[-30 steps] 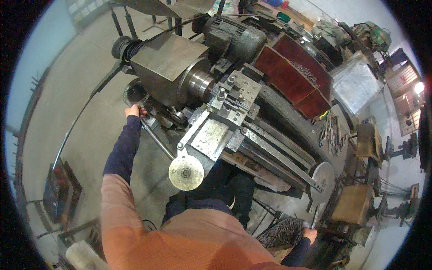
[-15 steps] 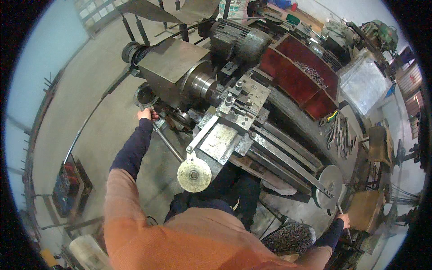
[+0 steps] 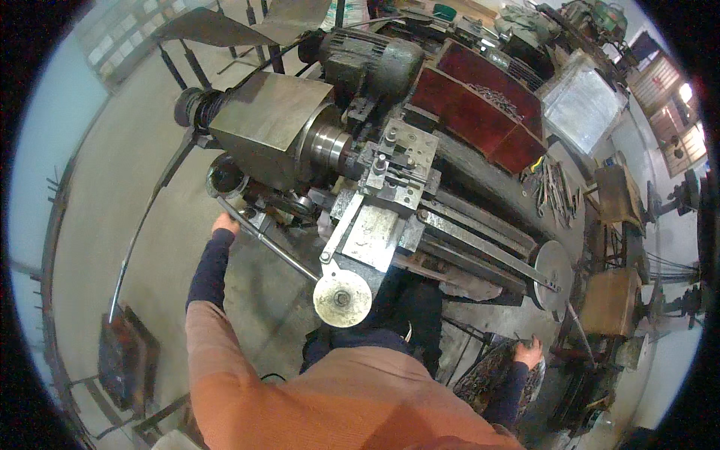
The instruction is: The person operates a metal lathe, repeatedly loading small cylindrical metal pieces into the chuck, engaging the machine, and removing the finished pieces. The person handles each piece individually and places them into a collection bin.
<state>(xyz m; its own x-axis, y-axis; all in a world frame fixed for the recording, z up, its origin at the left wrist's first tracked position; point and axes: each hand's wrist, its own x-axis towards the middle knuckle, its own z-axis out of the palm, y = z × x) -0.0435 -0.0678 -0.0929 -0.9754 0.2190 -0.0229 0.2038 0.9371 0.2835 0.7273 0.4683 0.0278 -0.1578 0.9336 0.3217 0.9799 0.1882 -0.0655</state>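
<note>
Lathe (image 3: 367, 232) fills the middle of the view, set slantwise in front of the person, its boxy metal head (image 3: 270, 124) to the left and its long bed running down to the right. Left of it, the left arm reaches forward nearly straight, the dark cuff (image 3: 208, 274) ending at the left hand (image 3: 225, 223), which is against or just beside the upper part of a long metal lever (image 3: 281, 253). Its fingers are mostly out of sight, so I cannot tell whether they are closed around the lever.

On the other side, the right arm is stretched low and outward. The right hand (image 3: 529, 352) is above the edge of a heap of dark metal pieces (image 3: 484, 375), fingers parted, apart from the handle (image 3: 581, 334) below the grey wheel (image 3: 553, 275).

The person's trunk covers the lower middle and hides part of the right arm; the dark rim of the lens cuts off the corners. Shadow makes the heap's separate pieces hard to make out. A printed sack (image 3: 349, 11) is cut off at the top edge, its lettering unreadable. Any marks on the pale round plate (image 3: 342, 298) are too small to read.
</note>
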